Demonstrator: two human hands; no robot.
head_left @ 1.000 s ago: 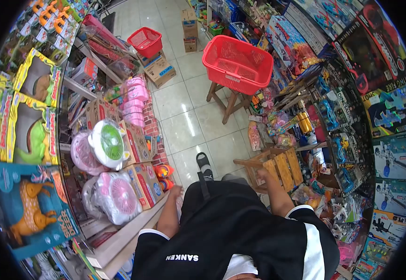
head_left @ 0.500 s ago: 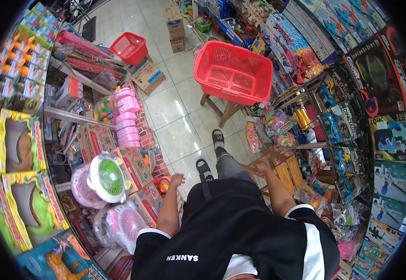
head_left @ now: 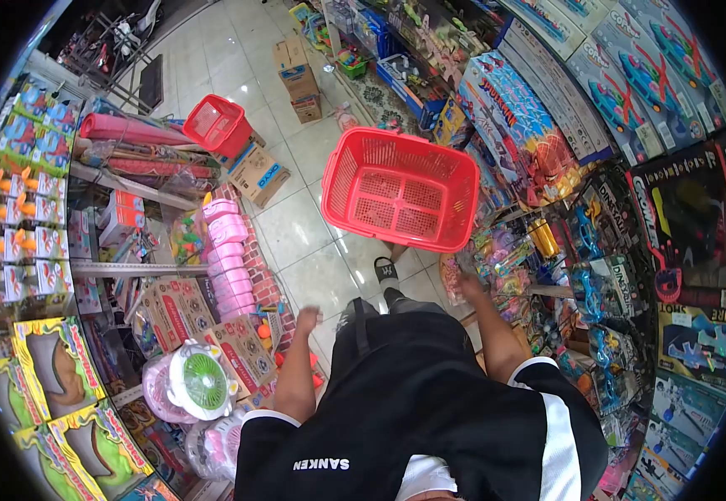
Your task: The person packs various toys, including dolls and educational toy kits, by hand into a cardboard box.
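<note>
Left hand (head_left: 308,321): fingers look loosely curled, nothing seen in the grip; exact opening cannot be told. Right hand (head_left: 470,288): blurred, opening and contents cannot be told; near packaged toys (head_left: 509,255). Large red basket (head_left: 401,196): ahead of both hands, apart from the left; mouth up, long axis across the aisle, right end angled nearer the person. Its right edge lies close to the toy shelves; off its left edge, bare tiled floor (head_left: 296,221) extends to stacked pink goods (head_left: 228,259). Small red basket (head_left: 233,138): farther left, by a cardboard box (head_left: 258,173).
</note>
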